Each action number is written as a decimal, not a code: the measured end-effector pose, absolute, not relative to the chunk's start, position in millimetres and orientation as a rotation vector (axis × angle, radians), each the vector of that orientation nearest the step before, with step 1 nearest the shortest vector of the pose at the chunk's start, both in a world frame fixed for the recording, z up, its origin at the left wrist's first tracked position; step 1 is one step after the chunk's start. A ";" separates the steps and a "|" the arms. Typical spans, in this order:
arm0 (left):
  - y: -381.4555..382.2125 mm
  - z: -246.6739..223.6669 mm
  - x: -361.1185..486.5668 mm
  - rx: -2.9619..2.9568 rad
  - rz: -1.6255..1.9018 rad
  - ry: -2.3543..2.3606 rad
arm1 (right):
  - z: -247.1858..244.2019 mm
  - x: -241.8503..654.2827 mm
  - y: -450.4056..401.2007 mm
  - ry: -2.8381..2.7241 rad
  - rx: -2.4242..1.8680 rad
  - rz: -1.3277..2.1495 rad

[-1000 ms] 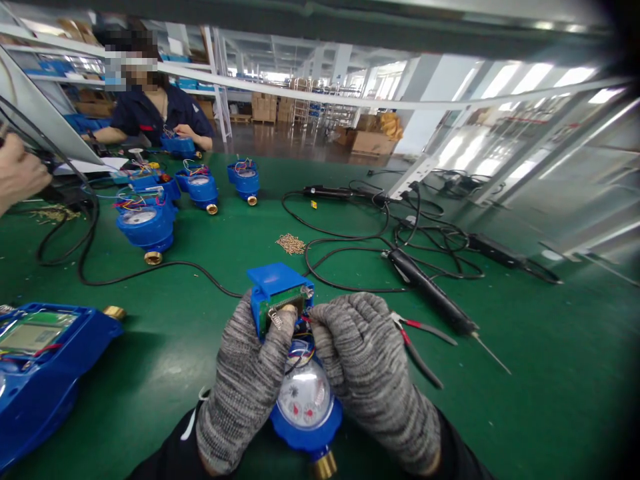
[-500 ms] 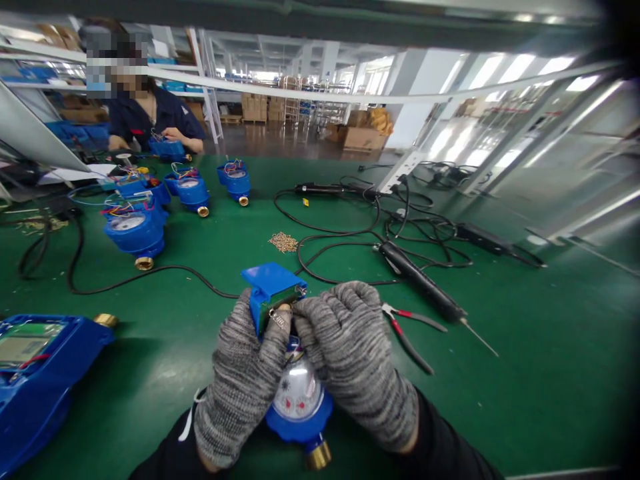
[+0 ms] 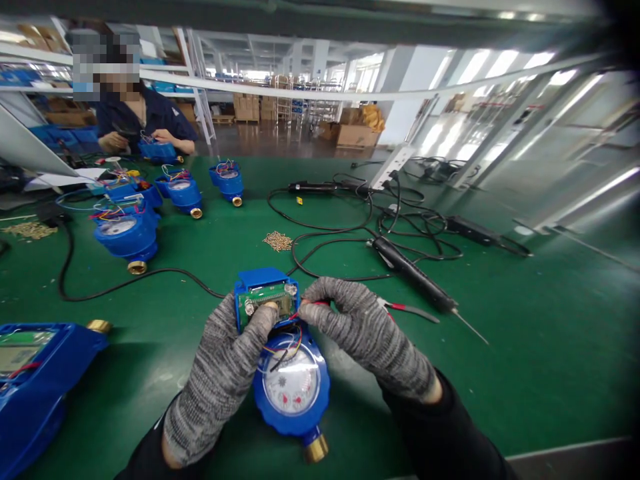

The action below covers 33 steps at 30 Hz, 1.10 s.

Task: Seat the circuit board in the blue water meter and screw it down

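A blue water meter (image 3: pixel 315 353) with a round dial and a brass end stands on the green bench in front of me. My left hand (image 3: pixel 220 377), in a grey knit glove, grips the meter's box-shaped top, its thumb pressed on the green circuit board (image 3: pixel 263 293). Thin coloured wires (image 3: pixel 300 340) loop from the box over the dial. My right hand (image 3: pixel 360 327), gloved alike, pinches a red wire (image 3: pixel 323 304) at the box's right edge. Part of that wire is hidden by the fingers.
Red-handled pliers (image 3: pixel 410 311) and a black electric screwdriver (image 3: pixel 413 273) lie to the right among cables. Beyond the meter is a pile of small screws (image 3: pixel 278 241). More blue meters (image 3: pixel 127 233) stand at left, one close by (image 3: pixel 45 393). A co-worker (image 3: pixel 143 117) handles another meter.
The box top has tipped so its circuit board faces me. My right hand has drawn back to the right, revealing the dial and wires. The view has shifted slightly.
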<state>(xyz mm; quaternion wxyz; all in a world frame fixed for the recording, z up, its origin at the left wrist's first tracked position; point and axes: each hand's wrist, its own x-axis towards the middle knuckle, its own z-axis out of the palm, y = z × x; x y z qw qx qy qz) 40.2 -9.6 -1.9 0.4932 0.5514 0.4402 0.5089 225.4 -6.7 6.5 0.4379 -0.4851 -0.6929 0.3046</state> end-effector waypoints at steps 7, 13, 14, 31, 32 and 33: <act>-7.1 -7.6 36.0 1.222 1.247 0.934 | -4.5 236.6 -1.6 -1.653 -1.034 1.127; -4.8 -17.7 30.0 1.003 1.240 0.800 | -12.5 236.4 -0.9 -1.530 -0.930 1.242; -4.8 -17.4 30.3 0.957 1.238 0.776 | -13.8 235.2 -1.0 -1.506 -0.912 1.266; 1.6 -8.6 29.4 0.664 1.099 0.486 | -11.5 206.1 7.8 -1.454 -0.881 1.234; 0.8 -8.9 29.6 0.652 1.083 0.471 | -11.3 205.1 7.7 -1.434 -0.862 1.259; -0.1 -9.4 30.1 0.632 1.070 0.453 | -11.0 204.0 7.6 -1.421 -0.851 1.272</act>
